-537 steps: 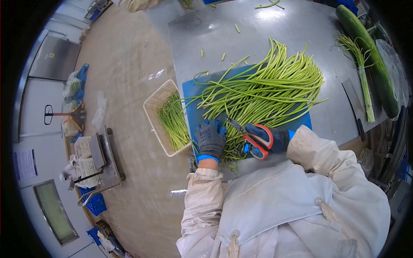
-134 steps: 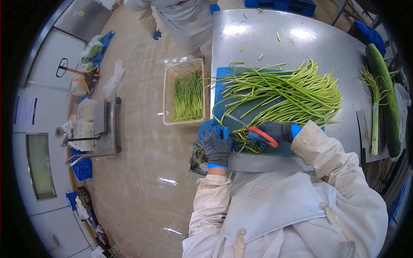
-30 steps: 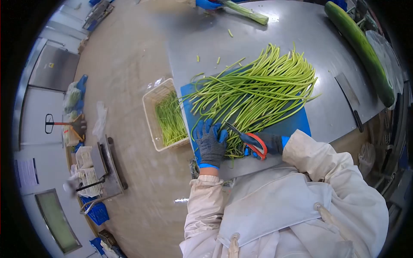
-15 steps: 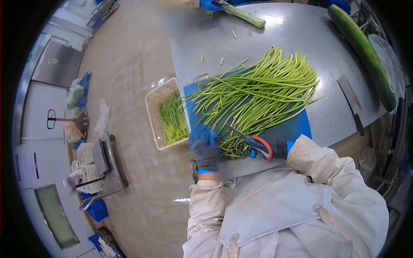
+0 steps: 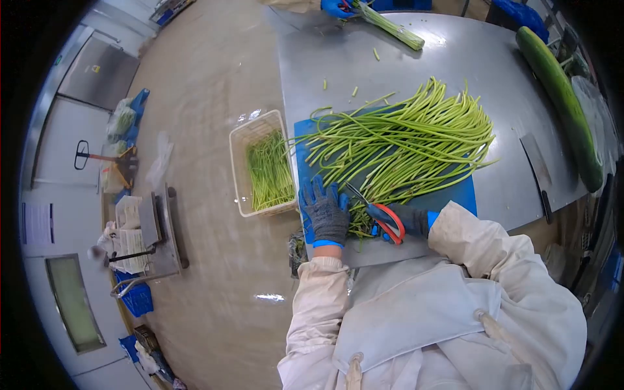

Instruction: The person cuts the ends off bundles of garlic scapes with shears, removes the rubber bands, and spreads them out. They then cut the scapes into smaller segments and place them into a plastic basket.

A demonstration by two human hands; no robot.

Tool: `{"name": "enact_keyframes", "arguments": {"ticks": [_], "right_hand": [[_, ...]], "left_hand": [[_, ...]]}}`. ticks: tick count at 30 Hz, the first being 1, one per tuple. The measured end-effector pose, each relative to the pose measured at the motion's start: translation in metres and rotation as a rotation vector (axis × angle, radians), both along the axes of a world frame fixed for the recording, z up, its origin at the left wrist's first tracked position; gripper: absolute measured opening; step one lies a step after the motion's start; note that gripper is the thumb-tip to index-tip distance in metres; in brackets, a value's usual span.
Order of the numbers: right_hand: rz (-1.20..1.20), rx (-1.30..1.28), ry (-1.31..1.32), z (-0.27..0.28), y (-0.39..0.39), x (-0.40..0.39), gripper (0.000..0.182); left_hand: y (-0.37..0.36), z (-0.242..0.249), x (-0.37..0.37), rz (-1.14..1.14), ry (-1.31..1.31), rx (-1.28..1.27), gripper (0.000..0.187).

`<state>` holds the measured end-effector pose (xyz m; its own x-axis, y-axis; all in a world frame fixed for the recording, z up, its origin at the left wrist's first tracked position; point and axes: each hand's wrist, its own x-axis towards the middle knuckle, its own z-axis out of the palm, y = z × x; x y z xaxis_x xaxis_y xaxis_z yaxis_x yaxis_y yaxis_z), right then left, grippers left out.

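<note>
Your left hand, gloved, lies flat with fingers spread on the near ends of the stems, pinning them to the blue board; its grip is apart, closed on nothing. Your right hand has its grip clamped on the red handles of the scissors, and the blades point up and left into the stem ends just beside your left fingers. I can't tell whether the blades are parted or together.

The stems fan out in a thick green heap from your hands across the board and onto the steel tabletop beyond it. Tangled trimmings sit on the board between your two hands. A few short green bits lie scattered on the tabletop past the heap.

Off the tabletop's left edge, a white basket holds cut stems, close to your left hand. To the right, a cleaver lies flat on the tabletop, and a long dark gourd runs along the far right edge. At the top, another person's blue-gloved hand holds a bundle of stems on the tabletop.
</note>
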<state>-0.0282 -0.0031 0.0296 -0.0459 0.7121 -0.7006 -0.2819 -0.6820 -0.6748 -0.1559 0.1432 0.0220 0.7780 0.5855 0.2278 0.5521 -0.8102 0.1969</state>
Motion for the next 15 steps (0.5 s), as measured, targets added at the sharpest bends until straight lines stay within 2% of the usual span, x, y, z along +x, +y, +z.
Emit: {"name": "enact_keyframes", "arguments": {"ticks": [3,7,9,10,12,13,15], "right_hand": [[0.009,-0.006,-0.056,0.002,-0.001,-0.001,0.059],[0.028,0.059,-0.124,-0.016,0.001,-0.001,0.056],[0.013,0.385,-0.397,-0.03,-0.005,0.002,0.052],[0.011,0.385,-0.397,-0.036,-0.008,0.0,0.052],[-0.216,0.497,-0.247,-0.037,-0.016,-0.001,0.05],[-0.164,0.246,-0.013,-0.033,-0.027,0.008,0.048],[-0.178,0.17,0.019,-0.022,-0.033,0.017,0.047]], "left_hand": [[0.0,-0.003,0.002,0.018,0.049,-0.034,0.03],[0.001,-0.001,-0.006,-0.045,-0.056,-0.029,0.023],[0.004,-0.002,-0.008,-0.048,-0.085,-0.033,0.021],[0.008,-0.005,-0.01,-0.01,-0.109,-0.038,0.021],[0.013,-0.002,-0.011,0.025,-0.136,-0.045,0.02],[0.014,-0.001,-0.011,0.011,-0.133,-0.057,0.022],[0.016,0.003,-0.009,-0.008,-0.129,-0.077,0.024]]}}
